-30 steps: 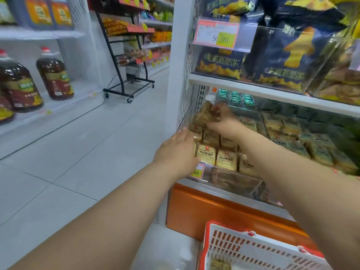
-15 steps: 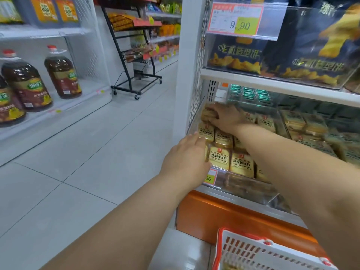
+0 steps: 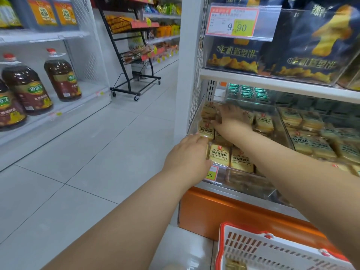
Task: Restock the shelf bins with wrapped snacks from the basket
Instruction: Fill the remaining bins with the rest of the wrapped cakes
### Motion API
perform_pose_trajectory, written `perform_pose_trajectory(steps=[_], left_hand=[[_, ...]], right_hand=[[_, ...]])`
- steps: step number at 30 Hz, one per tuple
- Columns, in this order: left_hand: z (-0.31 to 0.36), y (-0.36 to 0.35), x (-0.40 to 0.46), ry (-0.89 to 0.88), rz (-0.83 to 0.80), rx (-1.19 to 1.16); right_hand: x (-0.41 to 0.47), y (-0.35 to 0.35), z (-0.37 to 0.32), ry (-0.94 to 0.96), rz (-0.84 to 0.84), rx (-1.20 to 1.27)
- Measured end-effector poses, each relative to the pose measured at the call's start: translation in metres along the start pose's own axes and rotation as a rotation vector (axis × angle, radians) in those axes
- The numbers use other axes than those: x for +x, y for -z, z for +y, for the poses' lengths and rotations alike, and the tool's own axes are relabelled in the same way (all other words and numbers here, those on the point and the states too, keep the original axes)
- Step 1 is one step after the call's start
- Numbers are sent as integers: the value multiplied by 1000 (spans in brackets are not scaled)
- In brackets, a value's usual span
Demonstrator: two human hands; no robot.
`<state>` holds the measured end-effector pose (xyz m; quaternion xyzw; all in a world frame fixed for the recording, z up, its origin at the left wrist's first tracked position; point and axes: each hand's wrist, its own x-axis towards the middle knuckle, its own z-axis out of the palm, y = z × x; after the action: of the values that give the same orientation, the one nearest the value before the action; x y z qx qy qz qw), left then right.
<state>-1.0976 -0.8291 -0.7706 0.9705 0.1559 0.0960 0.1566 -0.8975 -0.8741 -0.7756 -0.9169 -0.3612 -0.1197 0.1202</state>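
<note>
Both hands in the clear shelf bin (image 3: 196, 121) of yellow wrapped snacks (image 3: 220, 154).

Right hand (image 3: 231, 118), at 12 o'clock from the left hand (image 3: 190, 154), seemingly pinches a packet; left's flat fingers press the front row, basket (image 3: 272, 250) at 5 o'clock.

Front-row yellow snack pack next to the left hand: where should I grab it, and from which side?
Pinch the yellow snack pack by its top edge, coming from above and the aisle side. It stands upright, label outward, flanked by a neighbouring pack and the left hand.
</note>
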Motion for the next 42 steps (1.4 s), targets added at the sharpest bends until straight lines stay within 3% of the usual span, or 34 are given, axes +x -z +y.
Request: perform_pose_trajectory(steps=[4, 9, 12, 16, 21, 26, 30, 36, 42], left_hand=[[6, 0, -4, -37, 17, 28], [29, -14, -34, -109, 9, 67], [51, -36, -61, -168, -46, 89], [81, -90, -96, -233, -142, 89], [111, -174, -145, -182, -302, -17], [92, -232, -180, -126, -207, -9], [72, -252, -188, -162, -250, 36], [63, -267, -189, -192, -101, -37], [62, -270, -187, -195, -54, -49]], right_hand=[[-66, 20, -2, 66, 6, 176], [-185, 40, 7, 68, 133, 457], [-257, 29, 31, -84, 174, 579], [-328, -11, 73, -394, 107, 687], [-402, -86, 131, -622, -420, 494], [-429, -124, 141, -587, -732, 364], [-415, -160, 131, -524, -752, 345], [-391, -204, 116, -349, -673, 259], [-402, -242, 112, -316, -799, 100]])
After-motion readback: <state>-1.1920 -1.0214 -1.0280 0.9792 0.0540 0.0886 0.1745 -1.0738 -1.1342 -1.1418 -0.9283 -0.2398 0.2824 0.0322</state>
